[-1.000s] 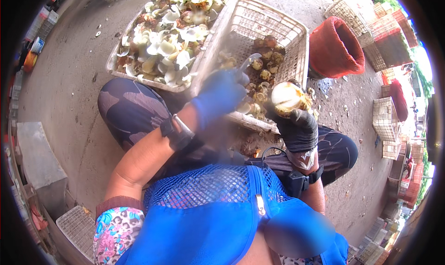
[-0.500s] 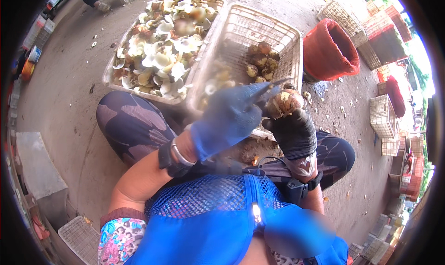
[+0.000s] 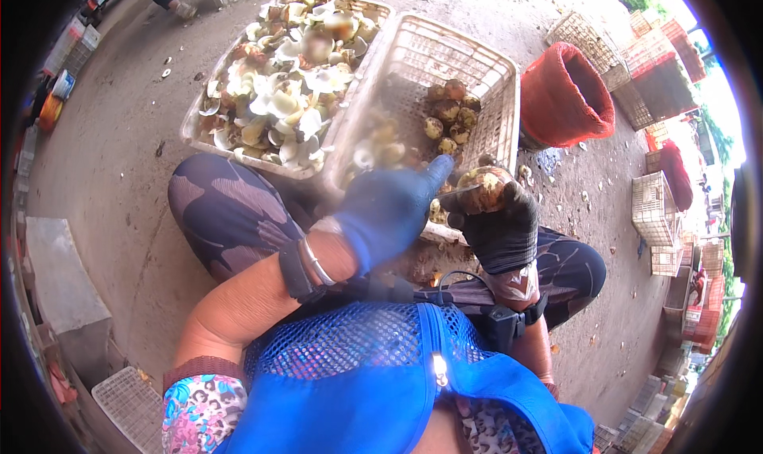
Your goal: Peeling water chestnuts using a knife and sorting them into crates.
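My left hand (image 3: 389,212), in a blue glove, is closed with its index finger stretched along a thin knife (image 3: 456,190), mostly hidden by the glove. The knife's edge lies against a round, brown-skinned onion (image 3: 489,190) with pale patches. My right hand (image 3: 501,230), in a dark glove, cups this onion from below and from the right. Beyond my hands stands a pale plastic crate (image 3: 509,96) with several small, mottled onions (image 3: 451,114) inside. Left of it, another crate (image 3: 189,128) is heaped with curved white and brown onion peelings (image 3: 278,96).
A red, open-topped bag-like container (image 3: 556,96) stands right of the crates. Stacked crates (image 3: 656,208) line the far right. At the left are a grey box (image 3: 67,275) and a flat crate (image 3: 127,402). Bits of peel lie on the ground. A person's foot (image 3: 184,11) shows at the top left.
My left hand has drawn slightly down and left, and its finger now points along the knife. The onion stays in my right hand, shifted little.
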The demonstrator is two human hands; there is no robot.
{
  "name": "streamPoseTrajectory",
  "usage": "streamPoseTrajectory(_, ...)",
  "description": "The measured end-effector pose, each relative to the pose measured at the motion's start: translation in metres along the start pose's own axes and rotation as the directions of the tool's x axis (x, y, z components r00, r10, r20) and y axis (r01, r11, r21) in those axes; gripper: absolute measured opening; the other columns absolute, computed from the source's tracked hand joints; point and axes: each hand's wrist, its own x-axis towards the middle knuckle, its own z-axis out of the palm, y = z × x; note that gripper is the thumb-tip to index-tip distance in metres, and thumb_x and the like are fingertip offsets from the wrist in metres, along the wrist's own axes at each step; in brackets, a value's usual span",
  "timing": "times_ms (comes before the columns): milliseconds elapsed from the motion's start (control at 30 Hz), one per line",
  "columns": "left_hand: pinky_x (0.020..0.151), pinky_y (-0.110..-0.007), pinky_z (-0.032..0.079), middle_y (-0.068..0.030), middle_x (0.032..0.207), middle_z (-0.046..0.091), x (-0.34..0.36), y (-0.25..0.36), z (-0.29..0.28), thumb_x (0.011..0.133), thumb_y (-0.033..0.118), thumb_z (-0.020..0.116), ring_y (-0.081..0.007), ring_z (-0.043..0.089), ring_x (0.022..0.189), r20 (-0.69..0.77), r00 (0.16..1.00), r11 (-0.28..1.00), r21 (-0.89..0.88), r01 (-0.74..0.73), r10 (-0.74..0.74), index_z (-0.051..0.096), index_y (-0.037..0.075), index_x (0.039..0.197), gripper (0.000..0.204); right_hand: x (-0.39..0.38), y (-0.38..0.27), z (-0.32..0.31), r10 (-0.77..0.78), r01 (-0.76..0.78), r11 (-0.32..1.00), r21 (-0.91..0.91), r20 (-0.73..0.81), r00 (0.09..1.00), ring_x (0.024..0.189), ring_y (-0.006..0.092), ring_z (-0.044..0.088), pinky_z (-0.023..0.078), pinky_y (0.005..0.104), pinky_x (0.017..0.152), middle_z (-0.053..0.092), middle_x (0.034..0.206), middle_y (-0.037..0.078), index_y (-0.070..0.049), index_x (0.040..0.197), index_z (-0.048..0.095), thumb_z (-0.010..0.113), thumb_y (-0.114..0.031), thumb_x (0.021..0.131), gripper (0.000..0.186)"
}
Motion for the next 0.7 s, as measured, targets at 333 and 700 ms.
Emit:
streamPoseTrajectory(333,0.044,-0.039,0.047,-0.0075,0.069,0.058,0.010,-0.005,-0.013,0.095,0.016,0.061,-0.0262,0.061,0.050,0.016,0.986,0.961,0.224,-0.163,0.164,0.055,0.015,0.129,0.035,0.054,-0.030,0.051,0.261,-0.223,0.880,0.419,-0.033,0.965,0.089,0.0311,0.068,0.056,0.0356,0.069,0.068,0.117,0.023,-0.005,0.135,0.054,0.066,-0.045,0.092,0.060)
streamPoseTrajectory(700,0.059,-0.044,0.059,-0.0145,0.094,0.070,0.008,-0.012,-0.030,0.094,0.026,0.064,-0.0327,0.072,0.069,0.328,0.928,0.984,-0.066,-0.164,0.177,0.050,0.025,0.146,0.054,0.053,-0.056,0.070,0.033,-0.082,0.946,-0.313,-0.156,0.987,0.101,0.0223,0.067,0.058,0.0365,0.089,0.065,0.118,0.013,-0.001,0.137,0.053,0.072,-0.017,0.076,0.066)
